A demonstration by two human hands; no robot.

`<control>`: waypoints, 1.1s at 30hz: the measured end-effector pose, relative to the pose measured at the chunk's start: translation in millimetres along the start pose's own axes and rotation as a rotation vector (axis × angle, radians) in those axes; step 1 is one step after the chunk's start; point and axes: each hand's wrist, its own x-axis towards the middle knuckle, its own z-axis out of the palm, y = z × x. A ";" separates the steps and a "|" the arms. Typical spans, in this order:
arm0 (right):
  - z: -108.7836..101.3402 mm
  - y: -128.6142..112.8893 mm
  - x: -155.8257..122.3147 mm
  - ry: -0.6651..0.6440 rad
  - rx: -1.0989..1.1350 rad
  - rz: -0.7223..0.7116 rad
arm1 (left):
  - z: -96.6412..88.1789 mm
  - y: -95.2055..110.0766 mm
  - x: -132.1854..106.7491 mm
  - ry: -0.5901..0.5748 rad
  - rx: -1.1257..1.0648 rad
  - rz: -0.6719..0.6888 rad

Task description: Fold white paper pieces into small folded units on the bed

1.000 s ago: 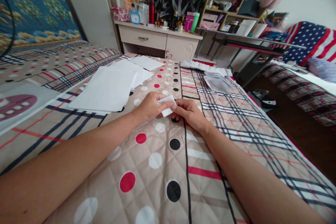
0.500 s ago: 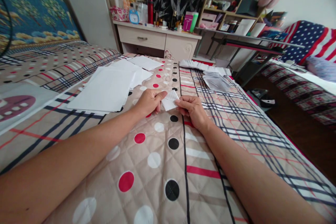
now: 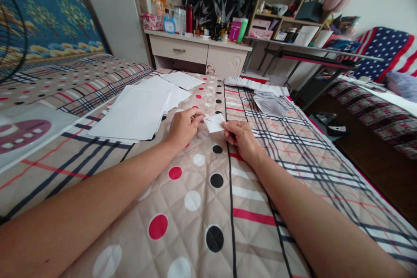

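Between my two hands is a small folded piece of white paper, held just above the quilted bedspread. My left hand pinches its left corner between thumb and forefinger. At the paper's right edge, the thumb and fingers of my right hand are closed on it. Creases show across the paper's upper part. To the left of my left hand lies a loose stack of white paper sheets.
Beyond my right hand lie a pile of thin grey-white folded pieces and a long white pleated strip. A clear bag with a purple print rests at the left. A white dresser stands past the bed's far end.
The paper has turned a little and lies flatter between my fingers. My left fingers have shifted to its upper left corner. The view has moved slightly.
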 end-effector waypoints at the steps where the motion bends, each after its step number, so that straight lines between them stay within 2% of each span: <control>1: -0.3 0.1 0.5 0.014 0.020 -0.003 | -0.7 0.5 -0.4 0.022 0.054 0.083; 4: -1.3 -0.3 0.9 0.022 0.061 -0.017 | -0.6 4.1 -1.7 -0.041 0.104 0.338; 7: -2.5 -1.0 -0.4 -0.047 0.030 0.009 | 1.4 7.3 -2.3 -0.136 0.013 0.415; 11: -2.2 -0.3 -2.8 -0.110 -0.100 -0.025 | 1.5 6.7 -2.7 -0.087 -0.051 0.297; 13: -0.6 0.6 -3.7 -0.054 -0.185 -0.101 | 1.1 5.5 -3.1 -0.081 -0.054 0.224; 17: 2.9 1.4 -4.5 0.061 -0.248 -0.225 | 2.5 5.8 -3.7 -0.146 -0.090 0.070; 21: 3.7 2.9 -4.5 -0.005 -0.224 -0.191 | 2.7 7.8 -2.9 -0.226 -0.266 -0.119; 24: 3.4 5.2 -3.4 -0.012 -0.138 -0.116 | 2.1 6.5 -1.6 -0.207 -0.460 -0.261; 26: 3.2 6.4 -2.2 0.007 -0.052 -0.083 | 2.8 4.9 -1.2 -0.197 -0.563 -0.279; 28: 3.1 6.8 -1.0 0.018 0.022 -0.068 | 4.2 4.5 -1.6 -0.233 -0.608 -0.245; 33: 2.7 6.1 -0.4 -0.052 0.038 -0.052 | 7.9 10.1 -4.5 -0.336 -0.581 -0.234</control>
